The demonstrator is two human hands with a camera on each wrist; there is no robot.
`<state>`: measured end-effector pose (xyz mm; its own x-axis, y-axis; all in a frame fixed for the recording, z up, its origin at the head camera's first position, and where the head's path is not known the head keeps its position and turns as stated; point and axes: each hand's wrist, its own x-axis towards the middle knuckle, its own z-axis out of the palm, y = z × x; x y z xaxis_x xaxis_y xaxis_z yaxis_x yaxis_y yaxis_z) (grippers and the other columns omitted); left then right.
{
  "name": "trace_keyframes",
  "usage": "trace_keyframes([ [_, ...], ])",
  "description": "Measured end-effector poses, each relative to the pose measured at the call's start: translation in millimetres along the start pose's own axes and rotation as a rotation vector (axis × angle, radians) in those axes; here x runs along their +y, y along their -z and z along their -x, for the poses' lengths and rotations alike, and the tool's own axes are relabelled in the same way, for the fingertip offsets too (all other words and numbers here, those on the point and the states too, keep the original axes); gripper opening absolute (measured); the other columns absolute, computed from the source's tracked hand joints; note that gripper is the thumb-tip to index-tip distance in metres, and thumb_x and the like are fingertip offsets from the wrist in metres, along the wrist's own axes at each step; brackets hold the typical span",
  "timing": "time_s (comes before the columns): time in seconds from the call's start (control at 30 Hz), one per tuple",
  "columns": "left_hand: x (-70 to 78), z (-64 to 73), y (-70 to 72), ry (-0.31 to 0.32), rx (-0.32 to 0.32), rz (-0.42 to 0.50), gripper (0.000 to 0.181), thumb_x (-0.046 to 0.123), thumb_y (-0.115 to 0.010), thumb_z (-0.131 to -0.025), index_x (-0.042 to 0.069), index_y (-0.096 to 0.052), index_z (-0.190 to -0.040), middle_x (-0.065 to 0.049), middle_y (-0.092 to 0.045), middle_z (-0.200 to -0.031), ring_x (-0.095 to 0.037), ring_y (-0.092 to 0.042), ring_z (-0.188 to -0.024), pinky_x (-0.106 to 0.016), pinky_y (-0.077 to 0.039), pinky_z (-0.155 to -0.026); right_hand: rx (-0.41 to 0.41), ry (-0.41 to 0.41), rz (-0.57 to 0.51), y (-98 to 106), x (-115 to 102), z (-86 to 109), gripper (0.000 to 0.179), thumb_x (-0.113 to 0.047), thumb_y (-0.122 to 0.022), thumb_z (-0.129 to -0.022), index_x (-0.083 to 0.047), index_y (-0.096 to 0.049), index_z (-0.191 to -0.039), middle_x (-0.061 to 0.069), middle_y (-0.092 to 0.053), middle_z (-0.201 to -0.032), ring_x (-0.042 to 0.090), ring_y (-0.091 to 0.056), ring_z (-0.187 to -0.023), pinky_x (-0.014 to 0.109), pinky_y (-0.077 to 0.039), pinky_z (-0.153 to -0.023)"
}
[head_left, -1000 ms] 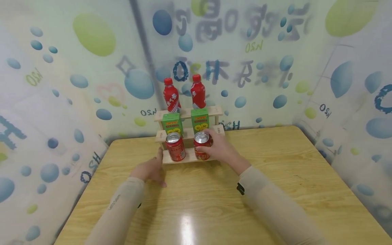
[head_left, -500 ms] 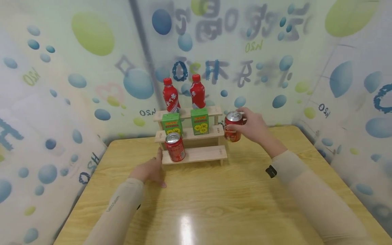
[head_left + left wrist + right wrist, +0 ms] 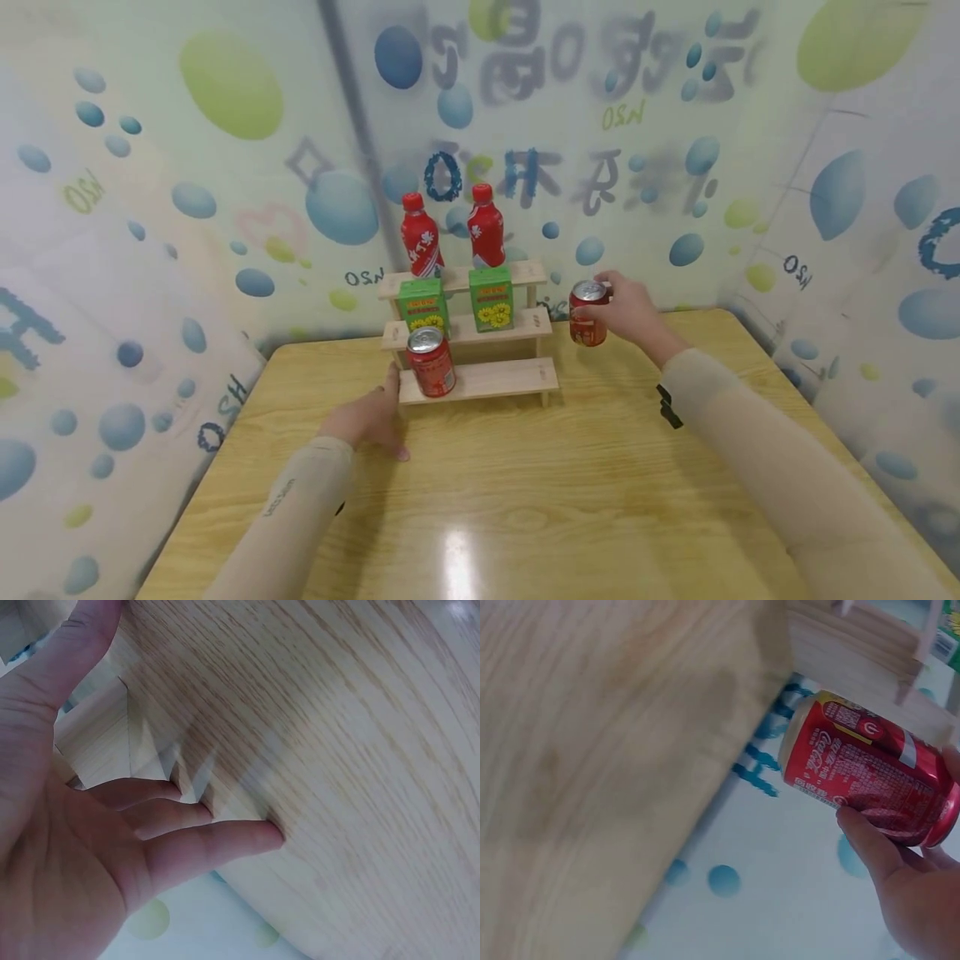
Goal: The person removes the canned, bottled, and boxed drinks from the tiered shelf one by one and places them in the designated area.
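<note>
My right hand (image 3: 628, 312) grips a red Coca-Cola can (image 3: 587, 315) to the right of a three-step wooden shelf (image 3: 498, 379). In the right wrist view, fingers and thumb are round the can (image 3: 870, 769), whose base is clear of the tabletop. At the shelf's lower left end is my left hand (image 3: 367, 419). Its fingers stretch out straight in the left wrist view, fingertips at the tabletop beside the pale shelf end (image 3: 101, 739). A second red can (image 3: 431, 364) stands on the left of the bottom step. The right part of that step is bare.
Two green drink cartons, the left carton (image 3: 423, 304) and the right carton (image 3: 492, 302), stand on the middle step. On the top step are two red bottles, one left (image 3: 421, 237) and one right (image 3: 486, 227). A patterned wall (image 3: 637, 208) rises behind the wooden table (image 3: 600, 467).
My right hand has lifted the right-hand can off the bottom step and carried it rightward, past the shelf's end. My left hand stays by the shelf's left end.
</note>
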<state>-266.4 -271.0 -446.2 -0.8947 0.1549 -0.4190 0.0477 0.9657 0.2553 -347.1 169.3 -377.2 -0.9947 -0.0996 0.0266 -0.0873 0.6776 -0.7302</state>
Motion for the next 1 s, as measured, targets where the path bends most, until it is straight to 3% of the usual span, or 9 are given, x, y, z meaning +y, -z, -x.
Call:
trace_keyframes([
  [0.2, -1.7, 2.9, -1.6, 0.002, 0.005, 0.010, 0.167, 0.046, -0.101, -0.063, 0.004, 0.024, -0.166, -0.042, -0.023, -0.167, -0.055, -0.029, -0.157, -0.067, -0.030, -0.127, -0.008, -0.005, -0.050, -15, 13, -10.5, 0.077, -0.031, -0.077, -0.099, 0.000, -0.038, -0.157, 0.031, -0.056, -0.148, 0.046, -0.059, -0.135, 0.060, -0.055, -0.109],
  [0.53, -8.3, -3.9, -7.9, -0.033, 0.045, -0.031, 0.165, 0.048, -0.101, -0.063, -0.001, 0.017, -0.167, -0.043, -0.034, -0.162, -0.054, -0.040, -0.152, -0.063, -0.035, -0.126, -0.020, -0.038, -0.079, -35, 27, -19.9, 0.075, -0.030, -0.076, -0.100, -0.001, -0.038, -0.157, 0.030, -0.055, -0.147, 0.045, -0.058, -0.133, 0.059, -0.054, -0.110],
  [1.0, -3.1, -1.5, -3.6, -0.014, 0.046, -0.040, 0.164, 0.050, -0.100, -0.063, 0.004, 0.016, -0.168, -0.040, -0.035, -0.164, -0.052, -0.043, -0.151, -0.063, -0.039, -0.124, 0.024, -0.057, -0.118, -36, 32, -24.0, 0.077, -0.026, -0.076, -0.100, 0.003, -0.035, -0.159, 0.031, -0.050, -0.155, 0.047, -0.054, -0.141, 0.060, -0.049, -0.117],
])
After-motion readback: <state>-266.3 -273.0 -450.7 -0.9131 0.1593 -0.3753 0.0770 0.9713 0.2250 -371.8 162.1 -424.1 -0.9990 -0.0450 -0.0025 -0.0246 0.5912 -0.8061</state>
